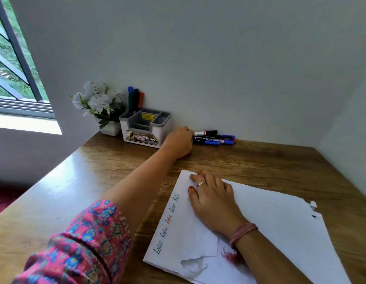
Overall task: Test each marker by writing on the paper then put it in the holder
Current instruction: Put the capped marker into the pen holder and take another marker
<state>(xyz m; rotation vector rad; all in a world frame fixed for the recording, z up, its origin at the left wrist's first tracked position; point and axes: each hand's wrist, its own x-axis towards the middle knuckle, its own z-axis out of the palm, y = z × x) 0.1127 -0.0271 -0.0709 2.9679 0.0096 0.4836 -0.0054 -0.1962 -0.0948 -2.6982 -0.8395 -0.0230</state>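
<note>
My left hand [179, 142] reaches the loose markers [214, 137] lying by the wall beside the holder [144, 128]; its fingers seem curled onto one, though I cannot tell for sure. My right hand [214, 199] presses flat, fingers relaxed, on the paper [280, 232].

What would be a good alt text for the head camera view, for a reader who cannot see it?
A person's left hand reaches the loose markers lying by the wall beside a desk holder with three markers standing in it. The right hand rests flat on a torn white paper with test words along its edge, on a wooden table.
</note>
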